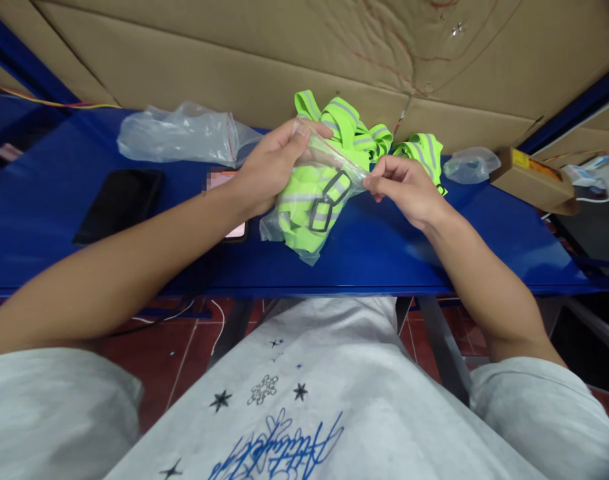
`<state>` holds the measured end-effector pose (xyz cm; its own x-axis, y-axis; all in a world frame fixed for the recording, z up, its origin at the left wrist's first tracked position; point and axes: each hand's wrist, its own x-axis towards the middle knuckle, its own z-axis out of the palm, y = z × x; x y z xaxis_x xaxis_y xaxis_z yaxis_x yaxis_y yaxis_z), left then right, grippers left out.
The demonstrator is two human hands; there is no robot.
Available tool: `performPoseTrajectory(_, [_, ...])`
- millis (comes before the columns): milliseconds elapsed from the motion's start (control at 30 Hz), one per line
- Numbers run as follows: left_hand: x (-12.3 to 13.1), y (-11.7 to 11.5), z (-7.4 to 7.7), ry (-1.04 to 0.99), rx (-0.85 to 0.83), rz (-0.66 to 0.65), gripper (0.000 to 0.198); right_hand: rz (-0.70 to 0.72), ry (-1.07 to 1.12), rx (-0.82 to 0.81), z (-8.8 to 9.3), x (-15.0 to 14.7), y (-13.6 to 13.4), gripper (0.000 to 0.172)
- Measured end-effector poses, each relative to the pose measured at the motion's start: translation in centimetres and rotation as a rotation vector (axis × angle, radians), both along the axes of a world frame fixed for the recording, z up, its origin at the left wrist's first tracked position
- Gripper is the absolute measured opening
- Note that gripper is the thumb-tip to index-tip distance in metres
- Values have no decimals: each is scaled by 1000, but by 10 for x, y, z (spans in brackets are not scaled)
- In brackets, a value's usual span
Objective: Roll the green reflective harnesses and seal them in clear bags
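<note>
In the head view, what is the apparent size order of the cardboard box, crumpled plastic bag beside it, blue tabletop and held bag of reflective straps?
Blue tabletop
Held bag of reflective straps
Cardboard box
Crumpled plastic bag

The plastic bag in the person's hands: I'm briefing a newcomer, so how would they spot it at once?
Find the blue table, then the left hand and right hand above it. Between them is the plastic bag, its opening held by both. Green straps and two black loops show through it, while the pale bag to its left shows no green.
</note>
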<state>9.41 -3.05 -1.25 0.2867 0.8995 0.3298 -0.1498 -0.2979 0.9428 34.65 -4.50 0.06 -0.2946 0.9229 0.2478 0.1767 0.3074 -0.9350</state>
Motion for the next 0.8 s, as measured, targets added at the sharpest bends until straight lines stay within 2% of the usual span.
performPoseTrajectory(133, [1,-4,1,29,27,-15,37,3,-10,-55,2,-4,-5,30])
performPoseTrajectory(233, [2,-7,3,39,45,24,34,26,35,-120,2,-7,-7,25])
performPoseTrajectory(400, [4,-10,5,74,-8,82,34,7,54,-59,-1,-8,-6,25])
performPoseTrajectory(600, [7,-17,6,67,69,82,35,42,44,-97,0,-11,-8,27])
performPoseTrajectory(800, [10,-19,5,100,107,125,39,56,42,-39,-2,-10,-9,33])
